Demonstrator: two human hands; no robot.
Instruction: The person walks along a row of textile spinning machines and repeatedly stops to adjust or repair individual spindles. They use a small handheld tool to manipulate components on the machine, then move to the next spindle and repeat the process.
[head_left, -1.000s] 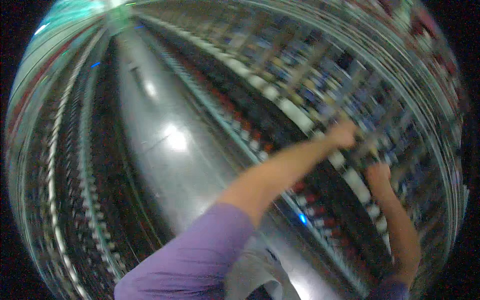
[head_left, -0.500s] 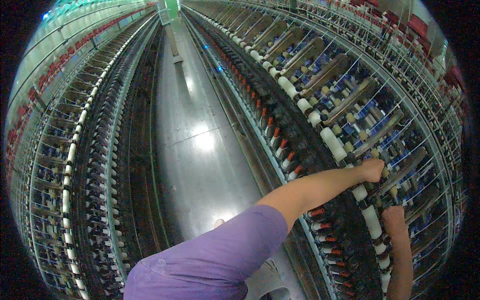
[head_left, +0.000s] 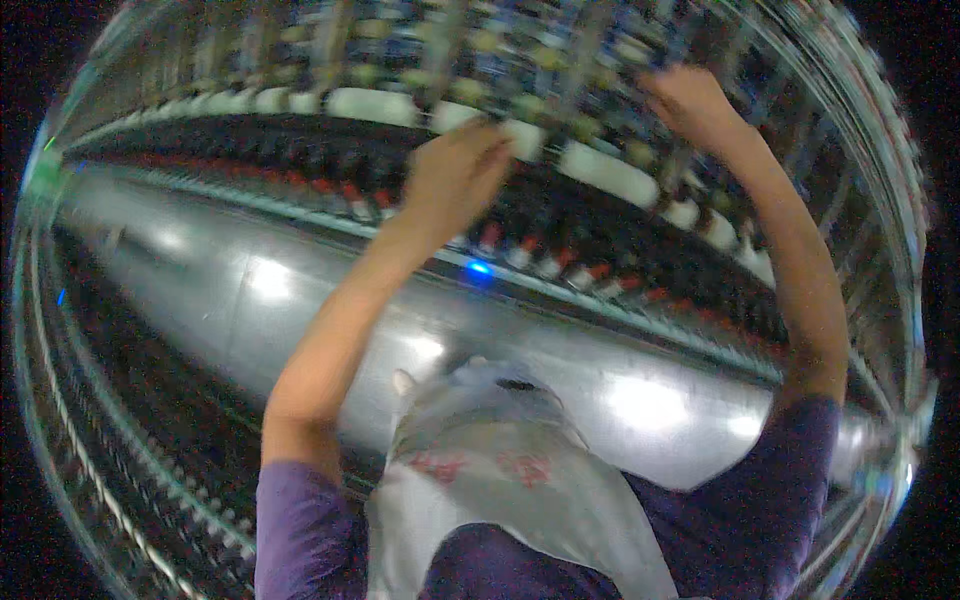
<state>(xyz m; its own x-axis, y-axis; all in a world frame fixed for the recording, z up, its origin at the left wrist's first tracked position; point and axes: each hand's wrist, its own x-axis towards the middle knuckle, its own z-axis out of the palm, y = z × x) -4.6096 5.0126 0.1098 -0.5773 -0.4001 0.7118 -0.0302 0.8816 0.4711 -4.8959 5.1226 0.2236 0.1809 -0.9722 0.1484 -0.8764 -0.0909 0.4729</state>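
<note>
- Left hand [head_left: 460, 175], upper centre: fingers look curled, too blurred to tell whether the grip holds anything; contact with the white rollers [head_left: 610, 173], spanning the upper frame, is unclear.
- Right hand [head_left: 692, 105], upper right: grip equally unreadable.
- Red-and-white bobbins [head_left: 588, 275] line up below the rollers.
- Light touch and wrists clear of rollers seem wise.
</note>
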